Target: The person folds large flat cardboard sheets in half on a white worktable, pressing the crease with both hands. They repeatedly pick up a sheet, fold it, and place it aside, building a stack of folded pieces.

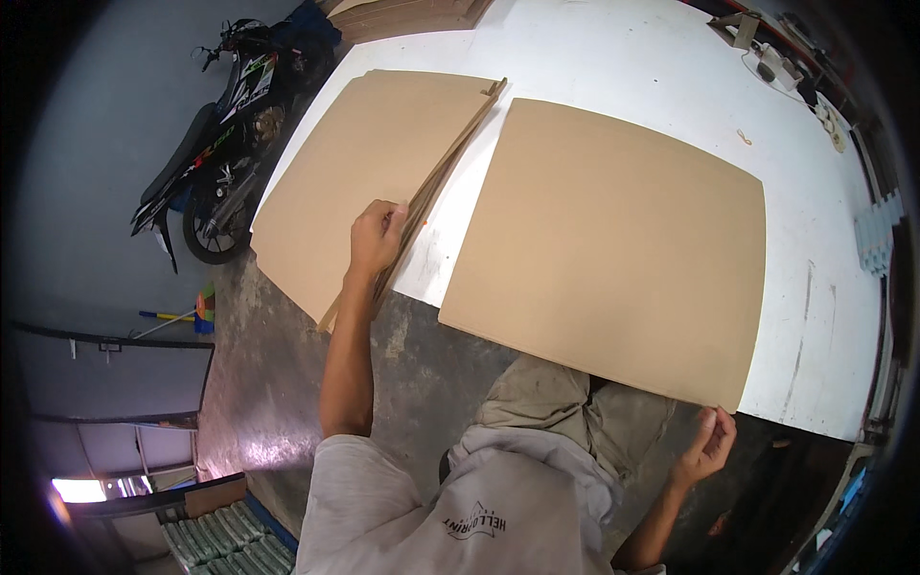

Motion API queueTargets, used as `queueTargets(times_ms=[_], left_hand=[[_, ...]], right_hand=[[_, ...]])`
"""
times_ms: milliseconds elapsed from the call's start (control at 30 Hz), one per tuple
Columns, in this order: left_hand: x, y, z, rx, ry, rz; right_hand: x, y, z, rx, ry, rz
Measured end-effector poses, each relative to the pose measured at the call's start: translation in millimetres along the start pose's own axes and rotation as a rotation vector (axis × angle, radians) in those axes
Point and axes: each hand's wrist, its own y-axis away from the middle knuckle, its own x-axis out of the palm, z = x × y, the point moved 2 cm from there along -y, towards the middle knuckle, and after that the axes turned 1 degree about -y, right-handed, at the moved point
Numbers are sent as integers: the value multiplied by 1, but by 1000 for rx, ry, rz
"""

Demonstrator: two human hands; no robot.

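Left hand [376, 238] on near end of a stack of thin tan fibreboard sheets [369, 168], fingers [395, 222] curled together over the stack's right edge, clamped on the sheets there. Stack fanned slightly, thin layered edges showing along right side up to far corner. Stack lay on left part of the large white tabletop [623, 57], near corner overhanging tabletop's edge above the grey concrete floor [278, 374].

Right hand [707, 446] at near right corner of a single large tan fibreboard panel [613, 244], fingers loosely bent and apart, just touching or just under that corner; contact hard to tell. Panel flat on tabletop, near edge jutting past tabletop edge over the lap. Narrow strip of white tabletop between stack and panel.

Dark motorcycle [225, 125] parked on floor, left of tabletop, close to stack's far left side. More brown boards [412, 14] at far edge. Small cabled items [781, 67] at far right corner. Wide bare white surface right of and beyond panel.
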Motion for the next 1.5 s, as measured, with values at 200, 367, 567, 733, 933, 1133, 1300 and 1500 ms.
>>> queueTargets(times_ms=[200, 367, 567, 733, 933, 1133, 1300, 1500], left_hand=[[-10, 8, -22, 43, -194, -5], [-16, -2, 5, -15, -314, -116], [-12, -20, 1, -84, -314, -49], [-4, -1, -19, 53, -228, 17], [-4, -7, -7, 171, -259, -25], [-1, -22, 0, 153, -250, -79], [-1, -20, 2, 109, -403, 19], [0, -13, -7, 197, -260, 54]], right_hand=[[49, -17, 35, -303, 247, 422], [62, -18, 45, -295, 173, 437], [58, -12, 35, -187, 146, 450], [60, -6, 33, -237, 213, 404], [59, -3, 27, -141, 166, 379], [54, -3, 24, -114, 155, 379], [51, 1, 23, -122, 154, 367], [54, 2, 21, -137, 129, 338]])
